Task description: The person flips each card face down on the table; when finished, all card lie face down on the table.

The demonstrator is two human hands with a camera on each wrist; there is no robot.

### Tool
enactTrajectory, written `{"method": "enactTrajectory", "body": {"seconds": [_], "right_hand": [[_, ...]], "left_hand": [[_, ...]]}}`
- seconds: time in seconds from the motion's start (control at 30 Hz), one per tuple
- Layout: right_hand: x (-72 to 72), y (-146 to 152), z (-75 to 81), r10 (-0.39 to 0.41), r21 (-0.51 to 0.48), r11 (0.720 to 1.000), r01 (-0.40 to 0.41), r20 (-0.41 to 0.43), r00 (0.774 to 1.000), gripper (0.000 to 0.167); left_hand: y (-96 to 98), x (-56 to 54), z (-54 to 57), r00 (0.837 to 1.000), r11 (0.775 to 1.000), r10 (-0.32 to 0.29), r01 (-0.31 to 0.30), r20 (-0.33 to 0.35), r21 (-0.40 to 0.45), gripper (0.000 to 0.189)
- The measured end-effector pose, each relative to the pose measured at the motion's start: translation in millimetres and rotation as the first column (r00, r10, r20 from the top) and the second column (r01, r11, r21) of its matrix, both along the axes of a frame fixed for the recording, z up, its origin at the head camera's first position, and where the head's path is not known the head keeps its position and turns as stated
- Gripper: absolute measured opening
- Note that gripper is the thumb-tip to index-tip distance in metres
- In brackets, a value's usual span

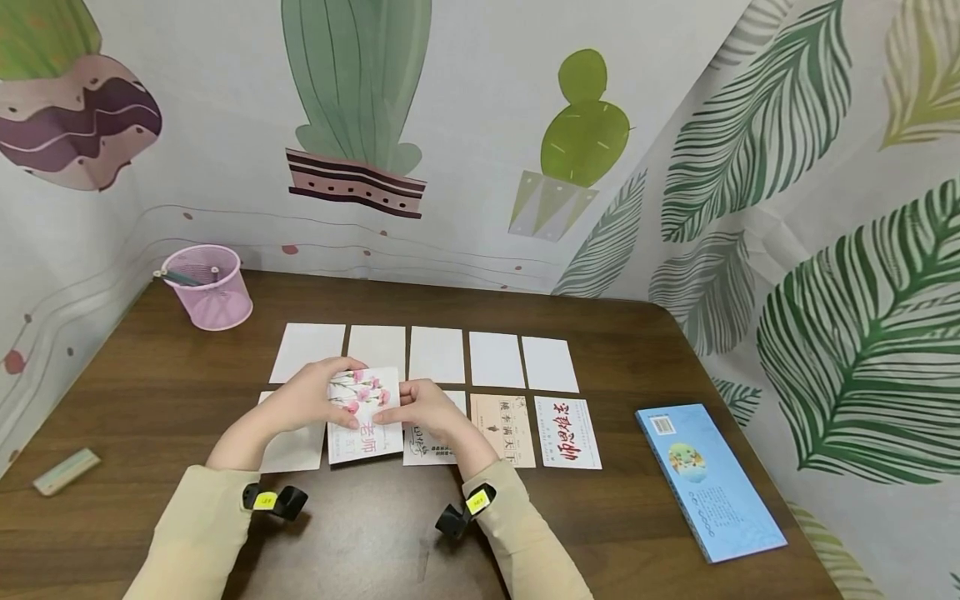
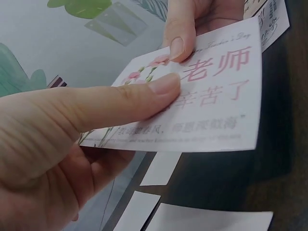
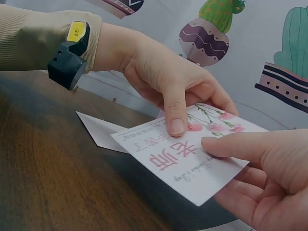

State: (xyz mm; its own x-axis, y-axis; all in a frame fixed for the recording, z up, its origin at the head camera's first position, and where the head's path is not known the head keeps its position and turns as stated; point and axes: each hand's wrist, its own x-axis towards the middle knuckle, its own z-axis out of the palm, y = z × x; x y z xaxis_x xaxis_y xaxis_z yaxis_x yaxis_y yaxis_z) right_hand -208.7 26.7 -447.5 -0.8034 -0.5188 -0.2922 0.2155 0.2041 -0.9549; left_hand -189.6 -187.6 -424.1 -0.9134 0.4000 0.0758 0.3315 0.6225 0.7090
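The left hand and right hand, nearly closed, pinch a white rectangular paper card printed with pink flowers; beyond them leftward, a round pink mesh cup holds slender pens.

The head view is looking forward and down from above the near side of the worktop, taking in its far edge and far right corner. The left wrist view is facing rightward, tilted, from close by the left hand; the right wrist view is facing leftward from close by the right hand. Both are sharing the two hands and the flowered card, which the head view is showing from higher and farther back.
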Motion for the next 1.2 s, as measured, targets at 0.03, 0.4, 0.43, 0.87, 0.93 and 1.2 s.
{"method": "enactTrajectory", "body": {"seconds": [0.03,0.4,0.43,0.87,0.93,1.2], "right_hand": [[0.1,0.1,-0.1,0.005,-0.003,1.000,-0.005,-0.006,1.000,0.025],[-1.3,4.5,4.0,-0.059,0.033,0.997,0.065,-0.155,0.986,0.022],[-1.9,5.3,4.4,-0.073,0.046,0.996,0.082,-0.178,0.981,0.022],[-1.5,0.6,9.2,-0.282,-0.008,0.949,0.315,-0.471,0.836,0.024],[-0.7,-0.8,9.1,-0.295,-0.034,0.947,0.319,-0.482,0.825,0.025],[3.8,-6.1,14.0,-0.254,-0.055,0.965,0.258,-0.451,0.855,0.036]], "left_hand": [[0.2,0.1,0.5,1.000,1.000,0.008,-0.008,-0.006,0.007,0.073],[2.9,-0.4,6.3,0.986,0.984,0.155,-0.148,-0.064,0.101,0.074],[3.1,-0.6,6.7,0.979,0.978,0.186,-0.177,-0.081,0.111,0.074],[27.0,1.1,7.4,0.967,0.951,0.232,-0.202,-0.109,0.236,0.031],[31.5,1.7,7.2,0.972,0.949,0.219,-0.191,-0.087,0.252,0.034],[39.0,5.9,11.7,0.972,0.929,0.233,-0.222,-0.003,0.294,0.044]]}}
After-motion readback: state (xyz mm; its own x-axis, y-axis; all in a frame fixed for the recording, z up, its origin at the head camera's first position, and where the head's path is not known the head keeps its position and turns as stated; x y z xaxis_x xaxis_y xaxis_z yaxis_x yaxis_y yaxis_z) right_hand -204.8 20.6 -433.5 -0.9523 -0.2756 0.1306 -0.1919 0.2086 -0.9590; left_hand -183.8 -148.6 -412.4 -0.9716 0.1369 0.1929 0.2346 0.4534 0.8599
